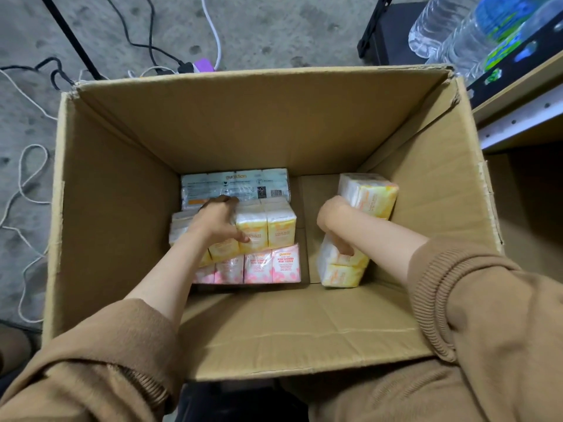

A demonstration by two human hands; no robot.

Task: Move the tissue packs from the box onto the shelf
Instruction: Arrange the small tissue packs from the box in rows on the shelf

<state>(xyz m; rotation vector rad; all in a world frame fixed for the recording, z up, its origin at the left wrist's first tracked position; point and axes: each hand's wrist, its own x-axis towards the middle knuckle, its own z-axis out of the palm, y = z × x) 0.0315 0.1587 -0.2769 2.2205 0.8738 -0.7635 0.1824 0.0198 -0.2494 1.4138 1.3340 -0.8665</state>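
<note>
- The box (115, 208) stands open on the floor (152, 22), with the tissue packs lying at its bottom.
- The left hand (217, 220) reaches into the box's left half and grips a yellow pack (268, 226). Its fingers curl over the pack's far top edge and the thumb presses on the near face.
- The yellow pack sits in the left pile, between a grey pack (234, 184) by the far wall and a pink pack (259, 264) nearer the person.
- The right hand (333, 222) holds a long pack (374, 196), also yellow, in the box's right half. The fingers wrap round its middle, with the thumb on the near side.
- The long pack is tilted, with its far end close to the right wall. Whether its near end touches the bottom cannot be told.
- Both held packs are inside the box. The shelf (518, 117) stands just to the right of the box.
- Clear bottles (451, 32) show at the top right, above the shelf's edge.
- Cables (128, 35) lie on the floor beyond and to the left of the box.
- Brown sleeves (487, 300) are pushed up, leaving both forearms bare.
</note>
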